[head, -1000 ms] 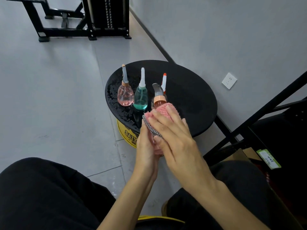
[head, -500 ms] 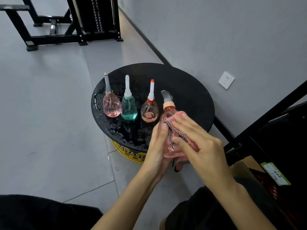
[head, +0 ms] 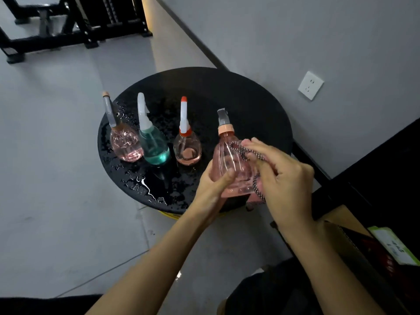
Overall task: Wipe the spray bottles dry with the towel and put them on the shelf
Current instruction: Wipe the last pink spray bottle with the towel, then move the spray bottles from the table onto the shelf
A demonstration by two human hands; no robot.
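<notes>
Pink bottle [head: 228, 161] in left hand [head: 210, 189]

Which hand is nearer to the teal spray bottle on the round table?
Left. The left hand holds the pink bottle on the side facing the teal spray bottle; the right hand, gripping the towel, is on its far side.

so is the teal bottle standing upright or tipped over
Upright: the teal bottle stands on its base on the wet round table, nozzle pointing up.

Head camera looks steeply down, close above table [head: 227, 92]
</notes>
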